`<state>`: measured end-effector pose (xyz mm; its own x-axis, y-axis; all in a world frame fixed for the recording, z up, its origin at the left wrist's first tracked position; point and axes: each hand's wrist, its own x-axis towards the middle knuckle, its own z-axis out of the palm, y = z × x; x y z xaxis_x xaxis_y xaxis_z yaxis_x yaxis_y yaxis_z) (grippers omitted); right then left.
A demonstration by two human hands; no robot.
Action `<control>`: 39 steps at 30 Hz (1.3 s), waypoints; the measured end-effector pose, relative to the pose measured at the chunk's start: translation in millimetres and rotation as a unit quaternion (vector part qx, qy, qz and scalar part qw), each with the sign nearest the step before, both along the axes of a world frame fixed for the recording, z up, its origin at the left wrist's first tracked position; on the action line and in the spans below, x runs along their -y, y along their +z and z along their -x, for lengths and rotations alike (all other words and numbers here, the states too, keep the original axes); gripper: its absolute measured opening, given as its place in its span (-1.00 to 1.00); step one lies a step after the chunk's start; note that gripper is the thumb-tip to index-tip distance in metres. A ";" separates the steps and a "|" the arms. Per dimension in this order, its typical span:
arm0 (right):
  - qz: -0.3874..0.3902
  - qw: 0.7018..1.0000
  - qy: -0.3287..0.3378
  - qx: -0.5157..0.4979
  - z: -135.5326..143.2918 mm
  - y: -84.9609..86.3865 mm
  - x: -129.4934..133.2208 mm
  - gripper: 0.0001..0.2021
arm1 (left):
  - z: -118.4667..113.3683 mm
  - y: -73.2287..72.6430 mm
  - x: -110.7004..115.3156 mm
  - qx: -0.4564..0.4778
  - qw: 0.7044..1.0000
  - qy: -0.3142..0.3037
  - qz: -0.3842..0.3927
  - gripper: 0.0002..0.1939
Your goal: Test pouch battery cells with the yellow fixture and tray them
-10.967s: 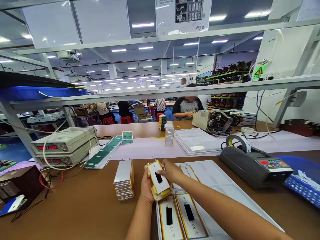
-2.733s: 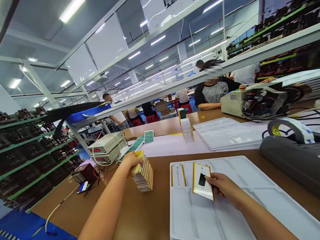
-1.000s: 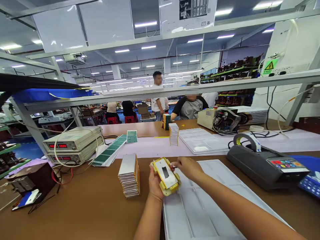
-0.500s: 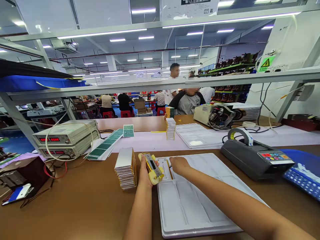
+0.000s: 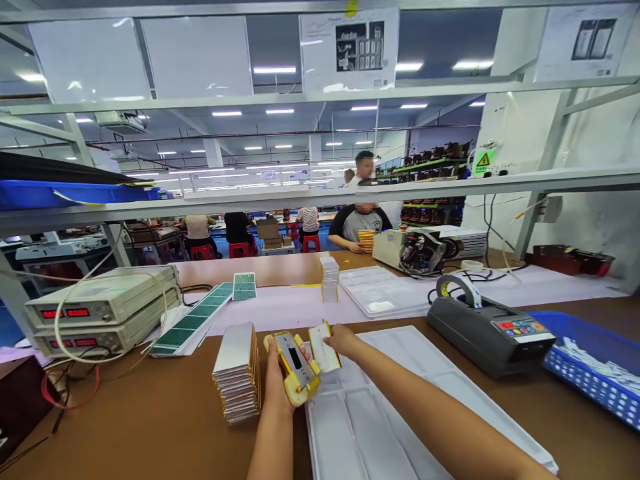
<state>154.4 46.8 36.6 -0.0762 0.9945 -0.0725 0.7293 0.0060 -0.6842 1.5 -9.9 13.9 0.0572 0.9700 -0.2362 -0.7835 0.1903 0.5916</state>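
Observation:
My left hand (image 5: 278, 381) is wrapped round a pale yellow holder (image 5: 299, 393) with a grey metal plate (image 5: 295, 360) in it, tilted beside the stack. Between the fingers of my right hand (image 5: 343, 340) is a flat white cell (image 5: 323, 349) with yellow edges, raised over the white tray (image 5: 350, 427) and close to the holder. Left of my left hand stands a tall stack of silver cells (image 5: 239, 373) on the brown table.
Two power supplies (image 5: 100, 300) and green sheets (image 5: 195, 320) lie left. A tape dispenser (image 5: 490, 333) and blue basket (image 5: 590, 373) stand right. Farther back are a small stack (image 5: 330, 279), another tray (image 5: 380, 293), a machine (image 5: 415, 250) and a person (image 5: 361, 223) holding yellow-edged pieces.
My right hand has lifted the white cell up from the tray toward the holder. The view has shifted, and the person across the table now has hands at a yellow-edged stack.

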 end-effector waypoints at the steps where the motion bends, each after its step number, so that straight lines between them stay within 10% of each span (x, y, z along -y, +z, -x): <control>1: -0.014 1.000 -0.025 0.004 -7.9 9.8 -2.4 -0.79 | -0.7 1.2 1.1 -0.001 1.000 0.005 -0.006 -0.48; 6: -0.059 0.997 0.000 -0.042 -28.1 45.8 -0.1 -0.76 | -12.9 5.1 10.0 0.054 0.996 -0.029 -0.066 -0.44; 14: -0.002 0.990 0.123 -0.064 12.0 29.2 36.9 -0.82 | -26.9 -4.3 11.1 0.125 0.985 -0.074 -0.093 -0.41; 23: -0.162 0.955 0.040 0.245 -10.6 60.8 76.2 -0.60 | -20.1 -4.2 13.0 0.151 0.976 -0.088 -0.127 -0.33; 33: -0.057 0.991 0.000 0.123 -102.9 -25.9 69.0 -0.82 | -10.7 -13.8 -4.0 0.121 0.983 -0.077 -0.115 -0.38; 39: -0.079 0.994 -0.041 0.068 -117.3 -46.7 66.6 -0.85 | -12.0 -20.8 -10.5 0.069 0.993 -0.054 -0.081 -0.47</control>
